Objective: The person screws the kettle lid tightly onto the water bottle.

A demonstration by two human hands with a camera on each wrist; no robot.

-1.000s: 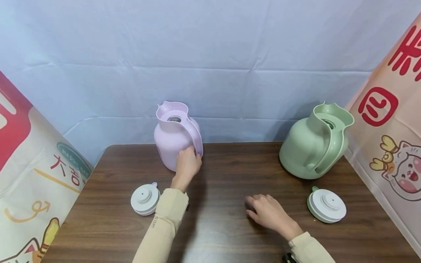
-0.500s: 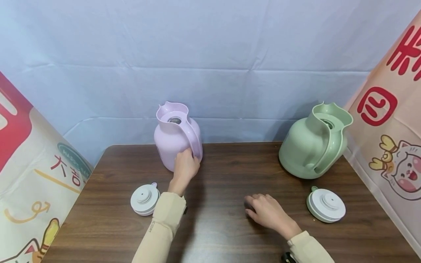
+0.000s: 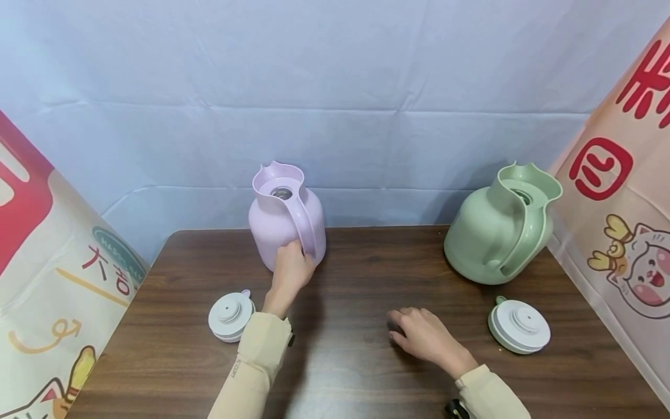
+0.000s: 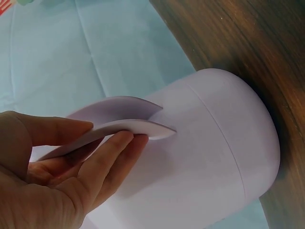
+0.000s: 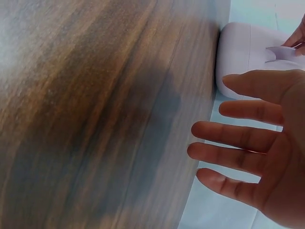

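Currently, the left hand (image 3: pixel 290 267) is gripping the handle (image 4: pixel 155 130) of the lilac vacuum jug (image 3: pixel 274 230), its thumb pressing on one side of the strip and its fingers curling round the other. That jug is standing upright near the far edge of the wood-grain table (image 3: pixel 356 273), on the person's left, its handle facing the person and its mouth showing a round opening. Nearer the person, a white stopper lid with a lilac tab (image 3: pixel 230 317) is lying beside the left forearm.

Meanwhile, the right hand (image 3: pixel 425 336) is holding nothing; its fingers are spreading loosely over the tabletop, and whether they are touching the wood I cannot tell. Beyond it, to the right, a green vacuum jug (image 3: pixel 473 238) is standing, and a green-edged white stopper lid (image 3: pixel 520 327) is lying in front of that.
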